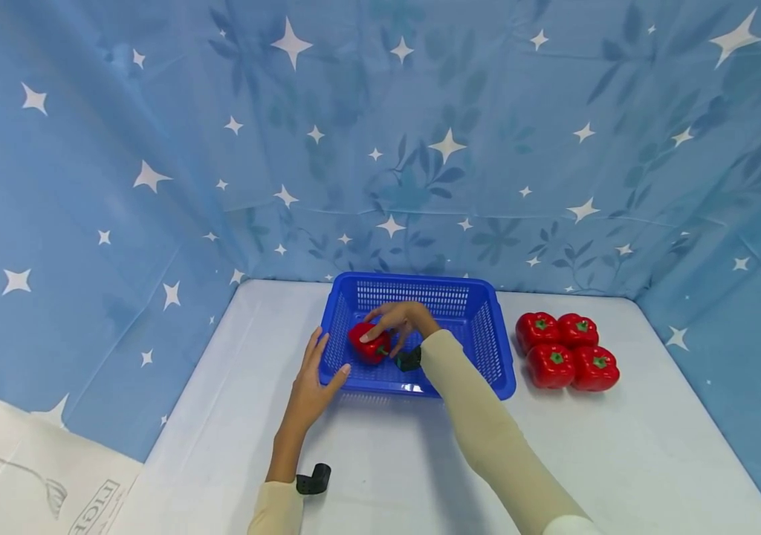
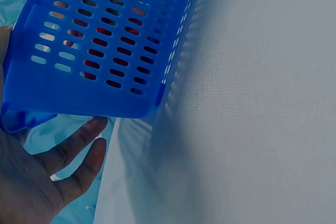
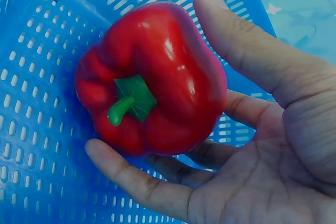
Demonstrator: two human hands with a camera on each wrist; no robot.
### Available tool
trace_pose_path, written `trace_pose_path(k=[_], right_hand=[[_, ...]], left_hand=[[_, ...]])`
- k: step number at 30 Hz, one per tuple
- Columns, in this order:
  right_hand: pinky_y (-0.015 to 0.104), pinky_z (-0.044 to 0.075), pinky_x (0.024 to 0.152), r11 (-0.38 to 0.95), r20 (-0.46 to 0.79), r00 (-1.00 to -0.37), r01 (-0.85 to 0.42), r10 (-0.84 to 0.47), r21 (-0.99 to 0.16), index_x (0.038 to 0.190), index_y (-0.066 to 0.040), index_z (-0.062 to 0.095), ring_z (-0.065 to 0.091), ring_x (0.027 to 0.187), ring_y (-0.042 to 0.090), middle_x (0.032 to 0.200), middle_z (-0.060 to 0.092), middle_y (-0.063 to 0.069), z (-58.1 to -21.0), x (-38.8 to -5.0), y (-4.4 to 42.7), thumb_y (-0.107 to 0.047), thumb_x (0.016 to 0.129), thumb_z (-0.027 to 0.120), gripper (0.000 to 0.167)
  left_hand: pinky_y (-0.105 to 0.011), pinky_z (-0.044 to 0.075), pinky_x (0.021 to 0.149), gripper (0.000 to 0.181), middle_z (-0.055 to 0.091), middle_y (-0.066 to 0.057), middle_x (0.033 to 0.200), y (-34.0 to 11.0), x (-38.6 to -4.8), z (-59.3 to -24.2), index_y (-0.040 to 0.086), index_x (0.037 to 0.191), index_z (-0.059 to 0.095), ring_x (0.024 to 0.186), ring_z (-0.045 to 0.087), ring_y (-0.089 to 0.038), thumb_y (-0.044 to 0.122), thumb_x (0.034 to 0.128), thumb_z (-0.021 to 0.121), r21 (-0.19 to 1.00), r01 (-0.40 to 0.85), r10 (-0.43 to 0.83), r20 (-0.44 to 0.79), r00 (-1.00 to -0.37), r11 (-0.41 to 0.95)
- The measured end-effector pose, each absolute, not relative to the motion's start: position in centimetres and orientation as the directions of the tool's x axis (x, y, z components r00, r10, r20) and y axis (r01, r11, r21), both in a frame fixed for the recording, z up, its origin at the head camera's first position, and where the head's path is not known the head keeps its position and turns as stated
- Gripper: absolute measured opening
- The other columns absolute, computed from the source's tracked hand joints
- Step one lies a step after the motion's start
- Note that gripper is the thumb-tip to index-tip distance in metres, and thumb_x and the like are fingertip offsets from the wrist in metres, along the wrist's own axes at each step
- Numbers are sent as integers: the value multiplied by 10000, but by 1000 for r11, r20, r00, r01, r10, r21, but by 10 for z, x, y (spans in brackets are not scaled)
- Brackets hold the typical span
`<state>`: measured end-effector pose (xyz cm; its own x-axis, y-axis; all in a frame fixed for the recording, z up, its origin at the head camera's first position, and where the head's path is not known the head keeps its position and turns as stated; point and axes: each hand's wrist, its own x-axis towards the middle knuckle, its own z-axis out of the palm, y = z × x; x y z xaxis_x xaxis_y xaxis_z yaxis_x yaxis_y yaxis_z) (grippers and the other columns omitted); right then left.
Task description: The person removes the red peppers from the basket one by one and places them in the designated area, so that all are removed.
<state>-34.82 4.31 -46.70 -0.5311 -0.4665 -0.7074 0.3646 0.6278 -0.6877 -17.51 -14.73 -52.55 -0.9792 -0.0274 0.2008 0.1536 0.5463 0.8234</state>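
Inside the left part of a blue plastic basket (image 1: 503, 371), my right hand (image 1: 407, 318) holds a red bell pepper (image 3: 173, 77) with a green stem. In the right wrist view the thumb lies against one side of the pepper and the fingers curl beneath the other. My left hand (image 1: 310, 394) is at the basket's front left corner. Its thumb reaches to the front rim and its fairly straight fingers (image 2: 84, 166) extend along the left side. The slotted basket wall hides part of the pepper in the left wrist view.
Several red bell peppers (image 1: 564, 353) stand grouped on the white table (image 1: 648, 453), right of the basket. A blue star-patterned curtain (image 1: 380, 148) hangs behind and beside the table. Black wrist cameras, such as the left one (image 1: 313, 479), stick out from both wrists.
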Motion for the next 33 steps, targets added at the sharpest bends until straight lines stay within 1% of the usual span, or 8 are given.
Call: trace_pose_path(k=[6, 9, 14, 20, 24, 30, 33], right_hand=[[496, 593, 779, 659, -708, -536, 330, -459, -676, 1466, -152, 416, 466, 1257, 412, 1442, 411, 189, -467, -347, 39, -275, 807, 802, 774], [482, 598, 761, 665, -706, -537, 317, -461, -676, 1467, -152, 419, 482, 1232, 410, 1437, 416, 188, -467, -347, 35, -278, 810, 799, 769], [494, 590, 798, 663, -704, -540, 318, -461, -677, 1470, -145, 407, 484, 1226, 408, 1431, 414, 191, -467, -347, 31, -261, 813, 797, 772], [524, 566, 858, 645, -711, -543, 355, -447, -677, 1459, -129, 407, 469, 1245, 411, 1432, 410, 197, -468, -345, 29, -228, 807, 804, 770], [526, 565, 859, 642, -707, -544, 351, -452, -681, 1436, -129, 425, 479, 1227, 402, 1409, 429, 193, -470, -346, 29, -217, 805, 806, 743], [472, 588, 823, 636, -707, -541, 359, -455, -684, 1368, -140, 489, 493, 1202, 359, 1365, 467, 170, -471, -346, 30, -201, 815, 796, 635], [479, 585, 829, 631, -711, -535, 368, -456, -682, 1365, -141, 493, 494, 1204, 365, 1365, 467, 173, -469, -346, 29, -195, 823, 788, 620]], left_hand=[[-598, 295, 1106, 806, 103, 60, 1655, -147, -175, -525, 194, 1560, 249, 1496, 220, -336, 529, 914, 596, 822, 147, -28, 194, -981, 550], [-602, 289, 1109, 805, 106, 61, 1654, -147, -175, -525, 191, 1559, 253, 1497, 218, -336, 528, 914, 597, 822, 148, -29, 196, -980, 550], [-604, 290, 1108, 800, 110, 68, 1653, -148, -176, -525, 201, 1558, 257, 1498, 217, -331, 524, 912, 600, 819, 150, -29, 198, -980, 553], [-606, 294, 1103, 803, 103, 66, 1654, -148, -177, -526, 206, 1560, 249, 1497, 216, -338, 534, 913, 593, 816, 145, -26, 193, -981, 560], [-604, 293, 1104, 799, 109, 77, 1652, -149, -177, -526, 206, 1559, 255, 1499, 212, -329, 534, 913, 592, 814, 146, -25, 193, -981, 562], [-601, 303, 1099, 799, 111, 75, 1652, -149, -177, -528, 197, 1557, 262, 1494, 227, -337, 531, 912, 595, 811, 142, -27, 191, -981, 567], [-598, 306, 1102, 797, 111, 75, 1652, -148, -177, -528, 198, 1556, 264, 1494, 230, -335, 526, 913, 601, 812, 151, -26, 200, -979, 563]])
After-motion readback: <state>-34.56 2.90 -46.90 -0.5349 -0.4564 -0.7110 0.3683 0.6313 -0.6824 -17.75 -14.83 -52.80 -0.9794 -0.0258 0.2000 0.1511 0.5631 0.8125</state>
